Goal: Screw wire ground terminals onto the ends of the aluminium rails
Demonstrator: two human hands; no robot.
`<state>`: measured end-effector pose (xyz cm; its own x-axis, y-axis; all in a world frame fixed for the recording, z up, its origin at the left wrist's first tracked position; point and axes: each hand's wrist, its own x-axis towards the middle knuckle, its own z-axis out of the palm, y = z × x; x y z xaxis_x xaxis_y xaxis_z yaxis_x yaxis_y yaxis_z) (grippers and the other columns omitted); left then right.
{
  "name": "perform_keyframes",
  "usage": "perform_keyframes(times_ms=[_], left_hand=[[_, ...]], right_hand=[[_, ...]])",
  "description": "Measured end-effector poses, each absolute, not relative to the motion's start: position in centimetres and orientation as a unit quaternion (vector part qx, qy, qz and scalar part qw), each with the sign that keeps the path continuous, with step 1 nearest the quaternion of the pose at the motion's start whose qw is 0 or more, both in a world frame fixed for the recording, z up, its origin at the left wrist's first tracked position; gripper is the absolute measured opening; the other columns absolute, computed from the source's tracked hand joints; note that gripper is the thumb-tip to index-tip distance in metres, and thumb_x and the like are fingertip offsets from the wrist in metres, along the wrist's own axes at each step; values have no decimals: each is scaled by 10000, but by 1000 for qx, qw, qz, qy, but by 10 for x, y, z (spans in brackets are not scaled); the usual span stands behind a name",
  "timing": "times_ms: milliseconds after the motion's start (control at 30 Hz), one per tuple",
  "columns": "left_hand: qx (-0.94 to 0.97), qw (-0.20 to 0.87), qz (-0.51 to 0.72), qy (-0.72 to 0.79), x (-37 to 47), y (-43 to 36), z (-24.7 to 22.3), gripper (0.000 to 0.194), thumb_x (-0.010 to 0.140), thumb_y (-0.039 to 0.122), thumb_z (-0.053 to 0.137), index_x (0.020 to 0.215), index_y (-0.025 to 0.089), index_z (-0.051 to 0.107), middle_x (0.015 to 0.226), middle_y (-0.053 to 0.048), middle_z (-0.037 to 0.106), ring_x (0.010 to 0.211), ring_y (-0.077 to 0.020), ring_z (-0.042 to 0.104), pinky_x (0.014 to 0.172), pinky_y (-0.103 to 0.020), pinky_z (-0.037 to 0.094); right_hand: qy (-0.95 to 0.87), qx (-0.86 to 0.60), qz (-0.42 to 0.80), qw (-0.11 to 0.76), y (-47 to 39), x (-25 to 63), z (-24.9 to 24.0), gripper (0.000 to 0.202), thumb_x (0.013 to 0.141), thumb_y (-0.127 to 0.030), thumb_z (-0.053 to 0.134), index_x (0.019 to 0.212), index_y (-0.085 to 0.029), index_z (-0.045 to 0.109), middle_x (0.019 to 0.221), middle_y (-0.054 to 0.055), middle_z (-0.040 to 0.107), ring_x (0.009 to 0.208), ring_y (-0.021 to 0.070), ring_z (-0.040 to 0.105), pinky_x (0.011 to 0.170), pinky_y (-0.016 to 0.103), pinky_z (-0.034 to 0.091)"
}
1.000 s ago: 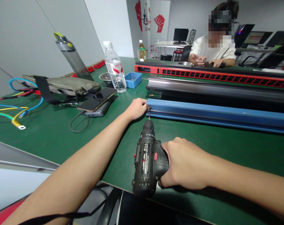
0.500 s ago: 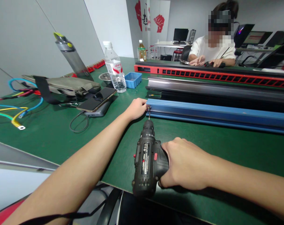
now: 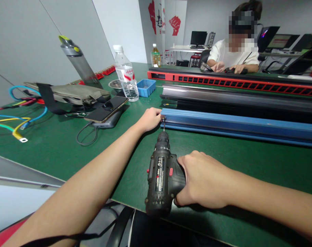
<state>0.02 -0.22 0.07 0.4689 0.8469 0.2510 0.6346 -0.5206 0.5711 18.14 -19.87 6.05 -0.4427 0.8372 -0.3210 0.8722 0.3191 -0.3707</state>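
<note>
A black cordless drill (image 3: 159, 175) is gripped by my right hand (image 3: 203, 180), which wraps round its handle from the right. The bit (image 3: 164, 126) points away from me and reaches the left end of a long blue metal profile (image 3: 223, 124). At that same end, the fingers of my left hand (image 3: 151, 119) close on the profile's edge, beside the bit's tip. A small dark piece, perhaps a screw, shows at the tip; it is too small to name surely. My left fingertips are partly hidden.
Behind the blue profile lie a grey profile (image 3: 223, 96) and a red-black slotted bar (image 3: 223, 80). Left stand a water bottle (image 3: 126, 73), blue bin (image 3: 146, 88), phone (image 3: 107, 109), bag (image 3: 71, 94), grey bottle (image 3: 80, 63) and cables (image 3: 17, 132). Across the green table (image 3: 115, 151) sits a person (image 3: 233, 55).
My hands, the drill and the blue profile hold still. Across the table, the co-worker has tilted up a small metal bowl.
</note>
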Motion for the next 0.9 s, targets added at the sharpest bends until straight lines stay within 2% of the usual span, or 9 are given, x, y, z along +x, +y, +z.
perform_keyframes(times_ms=[400, 700, 900], left_hand=[[828, 211, 263, 448, 0, -2, 0, 355, 826, 390, 437, 566, 162, 518, 576, -10, 535, 629, -148, 492, 606, -251, 342], [831, 212, 264, 441, 0, -2, 0, 369, 820, 422, 418, 567, 168, 508, 572, -11, 532, 627, -148, 482, 601, -255, 326], [830, 214, 264, 443, 0, -2, 0, 378, 815, 444, 413, 573, 169, 509, 585, -19, 545, 635, -153, 484, 609, -260, 330]], right_hand=[[813, 524, -252, 15, -199, 182, 59, 258, 599, -438, 749, 672, -209, 654, 547, 2, 593, 437, 129, 428, 436, 263, 274], [807, 532, -250, 48, -199, 181, 60, 290, 626, -464, 738, 747, -201, 718, 641, 49, 673, 522, 176, 553, 471, 277, 314], [812, 529, -243, 36, -199, 182, 61, 270, 618, -455, 743, 713, -208, 691, 600, 28, 645, 492, 165, 526, 453, 271, 305]])
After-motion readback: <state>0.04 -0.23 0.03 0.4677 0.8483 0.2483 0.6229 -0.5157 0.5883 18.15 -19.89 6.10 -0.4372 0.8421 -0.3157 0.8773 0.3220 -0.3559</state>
